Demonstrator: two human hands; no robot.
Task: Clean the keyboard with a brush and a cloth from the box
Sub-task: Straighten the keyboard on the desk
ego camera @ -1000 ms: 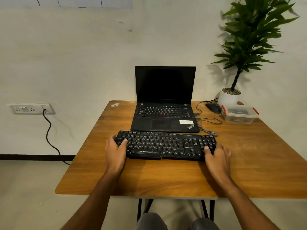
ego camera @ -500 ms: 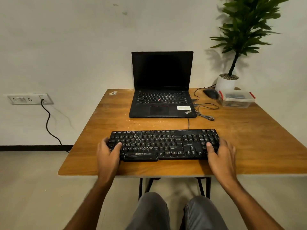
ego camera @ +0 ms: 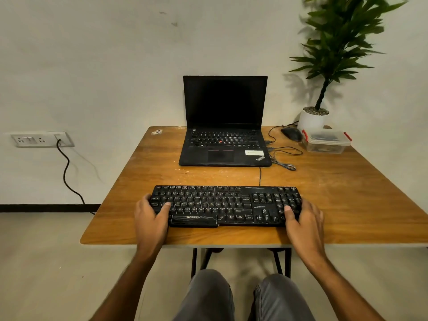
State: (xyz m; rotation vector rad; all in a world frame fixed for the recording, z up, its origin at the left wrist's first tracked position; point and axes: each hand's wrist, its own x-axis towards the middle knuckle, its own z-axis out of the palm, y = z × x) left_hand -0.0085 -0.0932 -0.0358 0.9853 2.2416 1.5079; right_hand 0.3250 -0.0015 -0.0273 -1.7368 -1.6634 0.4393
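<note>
Gripping the keyboard (ego camera: pixel 225 206) at both short ends, left hand (ego camera: pixel 150 220) and right hand (ego camera: pixel 304 222) thumbs on keys, long axis spanning between them; lidded box (ego camera: pixel 326 142) waiting far ahead, nearer the right hand.

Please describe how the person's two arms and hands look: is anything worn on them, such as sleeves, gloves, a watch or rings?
The left hand and the right hand are bare: no gloves, and no rings or watch show. Both forearms are uncovered as far as the picture's lower edge, so no sleeves are in view. No markings or cables are on them.
</note>
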